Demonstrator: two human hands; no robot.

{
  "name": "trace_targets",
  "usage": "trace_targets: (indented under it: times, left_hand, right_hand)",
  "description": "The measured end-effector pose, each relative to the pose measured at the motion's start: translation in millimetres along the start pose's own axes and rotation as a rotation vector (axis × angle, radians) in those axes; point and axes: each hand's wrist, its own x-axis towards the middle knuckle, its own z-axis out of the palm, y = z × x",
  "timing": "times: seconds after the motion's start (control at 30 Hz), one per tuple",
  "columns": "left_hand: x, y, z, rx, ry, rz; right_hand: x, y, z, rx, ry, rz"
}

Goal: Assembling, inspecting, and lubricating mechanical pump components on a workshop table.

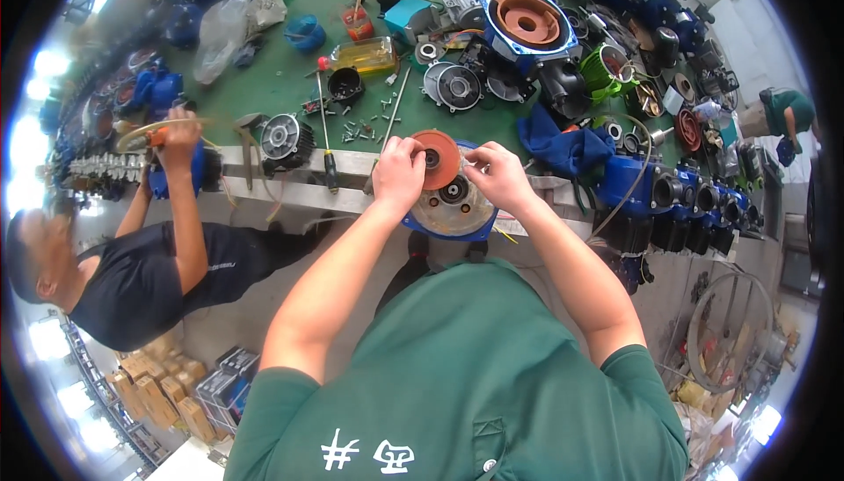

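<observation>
far left, a co-worker in a dark short-sleeved shirt [145, 287], a hand raised on an orange tool [158, 136] beside a blue motor housing. next along the green tabletop [264, 81]: a round, grey-faced motor with a black finned casing [283, 138] near the front edge; a long-shafted screwdriver with a dark handle [331, 169]; a black round cup [345, 86], scattered small metal screws [359, 131] just beyond its near side, and a clear bottle of yellow liquid [374, 56] behind.

centre: left hand [400, 171] closed in a pinch on the left rim of a reddish-orange round disc with a dark hub [447, 149]. disc sits over the far part of a round, grey-faced housing with a blue rim [448, 215]; cannot tell if the two touch. right hand [498, 171] has fingertips drawn in at the disc's right edge; cannot tell whether it grips.

right: a crumpled dark blue cloth [563, 142], then blue pump housings [626, 180] in a row. far right, another person in green [787, 112], leaning.
</observation>
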Motion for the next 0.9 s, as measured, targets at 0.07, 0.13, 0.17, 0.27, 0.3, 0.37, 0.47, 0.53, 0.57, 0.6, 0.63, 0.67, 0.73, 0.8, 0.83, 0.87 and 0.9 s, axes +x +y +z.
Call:
trace_targets:
  times: [0.07, 0.13, 0.17, 0.27, 0.3, 0.37, 0.47, 0.53, 0.57, 0.6, 0.63, 0.67, 0.73, 0.8, 0.83, 0.87, 0.9]
  left_hand:
    - [0, -6, -3, -0.035, -0.027, 0.028]
    - [0, -13, -6, -0.069, -0.050, 0.055]
    - [0, -16, -7, -0.133, -0.075, 0.061]
    - [3, -24, -11, -0.208, -0.115, 0.094]
    - [4, -27, -12, -0.212, -0.126, 0.122]
    - [5, -31, -13, -0.218, -0.144, 0.156]
    - [6, -36, -14, -0.205, -0.157, 0.243]
    - [7, -37, -16, -0.195, -0.152, 0.299]
    - [8, -37, -17, -0.224, -0.152, 0.291]
    - [9, -34, -18, -0.254, -0.154, 0.286]
    - [10, -34, -19, -0.262, -0.154, 0.287]
    - [11, -34, -21, -0.231, -0.169, 0.314]
    - [14, -35, -21, -0.209, -0.184, 0.342]
    - [16, -35, -21, -0.174, -0.214, 0.358]
    - [16, -35, -22, -0.183, -0.216, 0.361]
    - [16, -35, -23, -0.182, -0.224, 0.356]
    - [17, -35, -23, -0.181, -0.234, 0.354]
  right_hand:
    - [5, -7, 8, 0.009, -0.012, 0.024]
    - [12, -6, 18, 0.016, 0.005, 0.047]
    - [15, -7, 23, 0.010, 0.008, 0.054]
    - [24, -13, 33, 0.034, 0.068, 0.108]
    - [28, -15, 36, 0.012, 0.075, 0.123]
    - [33, -19, 39, -0.018, 0.082, 0.141]
    - [38, -22, 42, -0.099, 0.069, 0.150]
    - [40, -24, 38, -0.056, 0.146, 0.139]
    - [40, -17, 33, -0.065, 0.208, 0.127]
    - [38, 3, 27, -0.035, 0.274, 0.140]
    - [34, 9, 20, -0.049, 0.303, 0.211]
    - [29, 15, 13, -0.062, 0.332, 0.283]
    - [14, 20, 7, -0.166, 0.328, 0.274]
    - [-1, 21, 5, -0.179, 0.251, 0.174]
    - [-6, 22, 8, -0.171, 0.276, 0.114]
    - [-11, 22, 9, -0.176, 0.271, 0.114]
    - [-15, 20, 10, -0.177, 0.287, 0.135]
